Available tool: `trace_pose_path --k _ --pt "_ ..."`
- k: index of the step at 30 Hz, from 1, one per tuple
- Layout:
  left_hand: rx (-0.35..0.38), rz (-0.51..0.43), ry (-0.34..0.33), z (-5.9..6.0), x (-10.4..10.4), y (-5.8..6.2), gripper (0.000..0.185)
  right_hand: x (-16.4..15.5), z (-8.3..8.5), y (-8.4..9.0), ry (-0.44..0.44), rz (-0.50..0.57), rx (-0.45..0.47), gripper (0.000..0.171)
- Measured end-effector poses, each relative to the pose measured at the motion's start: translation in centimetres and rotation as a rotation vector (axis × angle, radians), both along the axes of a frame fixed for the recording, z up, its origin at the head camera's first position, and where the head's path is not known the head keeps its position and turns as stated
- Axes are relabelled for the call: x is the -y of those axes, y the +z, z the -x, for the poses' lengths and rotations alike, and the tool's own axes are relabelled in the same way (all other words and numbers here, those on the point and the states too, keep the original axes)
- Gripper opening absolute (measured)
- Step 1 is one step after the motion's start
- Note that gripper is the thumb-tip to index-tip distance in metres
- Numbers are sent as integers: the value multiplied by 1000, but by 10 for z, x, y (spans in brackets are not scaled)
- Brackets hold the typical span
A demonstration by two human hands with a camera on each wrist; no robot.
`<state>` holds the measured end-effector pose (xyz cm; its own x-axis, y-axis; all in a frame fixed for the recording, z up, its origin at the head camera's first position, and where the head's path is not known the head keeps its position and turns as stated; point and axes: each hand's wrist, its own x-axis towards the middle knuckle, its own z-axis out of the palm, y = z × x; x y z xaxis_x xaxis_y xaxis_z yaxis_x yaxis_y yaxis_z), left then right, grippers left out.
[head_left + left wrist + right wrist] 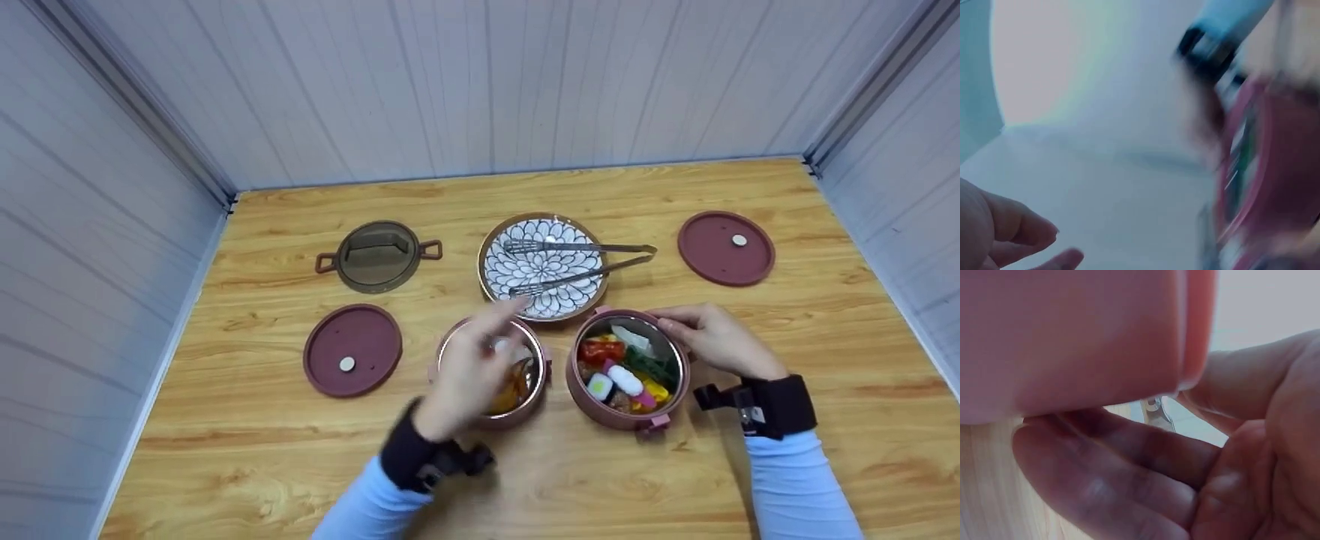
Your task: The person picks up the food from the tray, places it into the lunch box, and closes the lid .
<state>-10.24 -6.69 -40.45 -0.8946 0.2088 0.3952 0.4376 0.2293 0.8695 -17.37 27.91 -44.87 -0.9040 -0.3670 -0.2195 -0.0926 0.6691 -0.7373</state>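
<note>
Wooden tabletop, grey panel walls around. Far left: olive-brown translucent round lid with two maroon side handles, lying flat. In front of it, maroon round flat lid with small white centre button, well apart from hands. Next right: left-hand pink round steel-lined food container, orange food inside, partly hidden by left hand hovering blurred above it; fingers stretched toward plate, loosely apart, holding nothing visible; left wrist view too smeared to confirm more. Behind, centre: blue-and-white flower-pattern ceramic plate with metal fork-tipped tongs resting across it, handle end jutting past right rim. Just in front of plate: right-hand pink round steel-lined food container, just beside first container, filled with mixed toy food – red, green, yellow, white sushi-like piece. Right hand gripping its far right rim, fingers curled on edge; right wrist view shows fingers together under pink wall. Far right back: second maroon round flat lid with white button, alone, well apart.
</note>
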Motion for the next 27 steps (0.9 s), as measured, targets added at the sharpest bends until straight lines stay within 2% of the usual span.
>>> trace_pose_path --k 2,4,7,10,13,18,23,27 --pt "55 -95 77 11 28 5 38 1 0 1 0 -6 -9 36" --pt "153 -154 167 21 58 7 37 2 0 2 2 -12 -15 36" --pt "266 -189 308 32 101 5 36 3 0 2 8 -21 -18 36" --pt "310 -156 416 36 140 -2 35 4 1 3 9 -27 -23 37" --pt "374 -87 496 33 175 -11 36 6 1 3 14 -29 -32 36" --pt "499 141 611 21 214 -25 40 6 1 6 21 -42 -47 36" --pt "572 353 621 22 229 -41 44 3 -1 7 6 -42 -35 36" --pt "622 459 597 26 230 -52 44 3 -2 6 0 -35 -33 36"
